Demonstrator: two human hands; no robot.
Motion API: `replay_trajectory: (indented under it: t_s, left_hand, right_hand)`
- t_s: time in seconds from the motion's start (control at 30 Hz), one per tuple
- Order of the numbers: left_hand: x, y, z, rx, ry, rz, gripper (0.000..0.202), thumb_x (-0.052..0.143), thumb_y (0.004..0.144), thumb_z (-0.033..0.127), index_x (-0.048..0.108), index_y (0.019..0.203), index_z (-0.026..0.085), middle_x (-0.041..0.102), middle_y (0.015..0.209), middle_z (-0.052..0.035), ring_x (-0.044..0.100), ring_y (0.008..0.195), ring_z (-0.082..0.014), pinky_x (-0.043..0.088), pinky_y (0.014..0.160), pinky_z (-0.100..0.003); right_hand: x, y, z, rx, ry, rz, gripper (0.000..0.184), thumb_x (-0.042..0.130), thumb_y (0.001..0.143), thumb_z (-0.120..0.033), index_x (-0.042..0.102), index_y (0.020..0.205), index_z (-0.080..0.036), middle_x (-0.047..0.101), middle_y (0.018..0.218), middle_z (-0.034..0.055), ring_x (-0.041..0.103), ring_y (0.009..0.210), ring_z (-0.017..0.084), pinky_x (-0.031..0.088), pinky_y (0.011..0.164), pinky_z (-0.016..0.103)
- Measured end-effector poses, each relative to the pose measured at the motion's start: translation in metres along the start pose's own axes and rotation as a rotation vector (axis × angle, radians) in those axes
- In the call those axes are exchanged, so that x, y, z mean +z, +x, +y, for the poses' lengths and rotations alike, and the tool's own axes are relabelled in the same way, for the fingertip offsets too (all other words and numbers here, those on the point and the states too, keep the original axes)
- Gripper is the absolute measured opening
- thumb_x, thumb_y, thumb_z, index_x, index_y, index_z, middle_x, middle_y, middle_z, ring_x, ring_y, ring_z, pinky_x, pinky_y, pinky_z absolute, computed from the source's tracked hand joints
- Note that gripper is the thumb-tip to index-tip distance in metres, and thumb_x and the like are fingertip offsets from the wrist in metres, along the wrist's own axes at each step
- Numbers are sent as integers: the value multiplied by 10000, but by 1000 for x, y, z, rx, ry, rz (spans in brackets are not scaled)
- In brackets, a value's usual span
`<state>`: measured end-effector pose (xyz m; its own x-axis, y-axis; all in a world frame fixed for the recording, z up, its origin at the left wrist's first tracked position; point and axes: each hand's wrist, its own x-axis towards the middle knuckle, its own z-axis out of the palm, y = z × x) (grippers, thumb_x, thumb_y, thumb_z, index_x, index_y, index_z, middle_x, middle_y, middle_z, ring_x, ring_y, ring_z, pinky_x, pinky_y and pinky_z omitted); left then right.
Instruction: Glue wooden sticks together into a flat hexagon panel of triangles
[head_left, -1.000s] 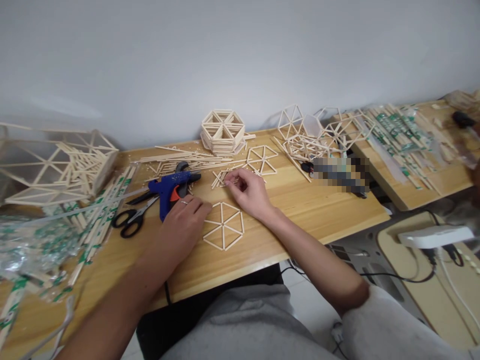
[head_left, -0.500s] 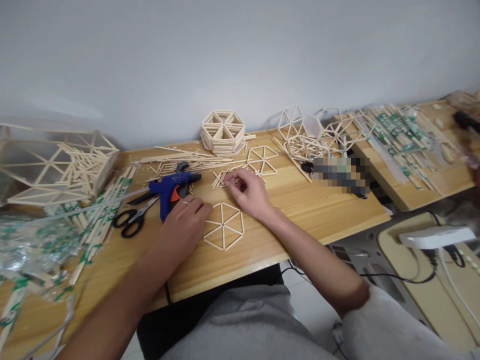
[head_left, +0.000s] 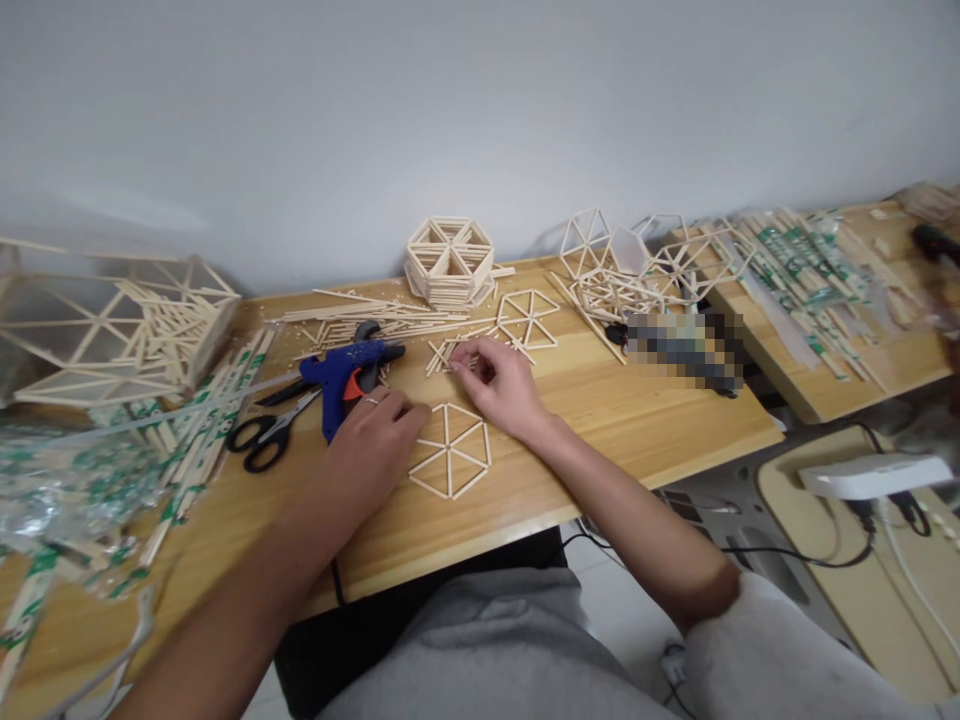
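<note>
My left hand rests on the table with its fingers bent and together. Its fingertips hide the left corner of a flat wheel-like hexagon of wooden sticks; whatever they hold, if anything, is hidden. Close beside this hand lies a blue hot glue gun with an orange trigger. My right hand reaches over a small pile of short wooden sticks, its thumb and index finger closing at the pile. What those fingers pinch is too small to make out. Behind it lies another stick hexagon.
Black-handled scissors lie left of the glue gun. Stacked hexagons stand by the wall, with loose long sticks nearby. At left are a stick-framed container and wrapped chopsticks. More stick frames sit at right.
The view has shifted very slightly. Both hands keep nearly the same places and poses, and the hexagon and glue gun have not visibly moved on the table.
</note>
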<state>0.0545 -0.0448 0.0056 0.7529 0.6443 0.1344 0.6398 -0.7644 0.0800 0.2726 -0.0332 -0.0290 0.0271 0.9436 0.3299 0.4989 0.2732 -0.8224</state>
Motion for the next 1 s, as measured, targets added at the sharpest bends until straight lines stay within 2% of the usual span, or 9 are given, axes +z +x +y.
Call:
replay_trajectory:
  t_s: [0.6, 0.73, 0.87, 0.93, 1.0]
  left_hand:
    - [13, 1, -2, 10, -74, 114, 253, 535, 987, 93, 675, 807, 203, 646, 827, -61, 596, 831, -236, 521, 808, -364]
    - [15, 1, -4, 13, -76, 135, 245, 525, 1011, 124, 706, 865, 200, 676, 869, -69, 613, 854, -241, 525, 837, -372]
    - [4, -7, -14, -74, -80, 228, 211, 527, 1047, 214, 734, 1088, 195, 730, 993, -83, 642, 946, -260, 522, 917, -402]
    - [-4, -15, -18, -108, -64, 273, 217, 525, 1053, 229, 737, 1075, 187, 736, 985, -86, 641, 950, -261, 517, 919, -405]
    - [-10, -23, -19, -103, -42, 249, 195, 556, 1040, 243, 741, 1003, 193, 739, 972, -82, 639, 951, -270, 505, 913, -422]
  right_hand:
    - [1, 0, 2, -37, -7, -13, 63, 675, 921, -147, 712, 935, -195, 689, 829, 1, 565, 651, 142, 460, 688, 276]
    - [1, -1, 2, -54, -6, -13, 61, 678, 920, -147, 717, 932, -193, 679, 809, 0, 569, 657, 145, 456, 684, 279]
    - [-1, -1, -1, -116, 17, -44, 87, 659, 914, -132, 724, 928, -188, 681, 810, 5, 578, 668, 152, 462, 684, 287]
    - [-2, -2, -2, -168, 28, -108, 99, 649, 917, -131, 722, 941, -193, 714, 882, 26, 623, 754, 174, 491, 742, 305]
    - [-1, -3, -2, -240, 34, -182, 101, 647, 920, -133, 714, 956, -200, 735, 969, 50, 658, 890, 207, 511, 854, 345]
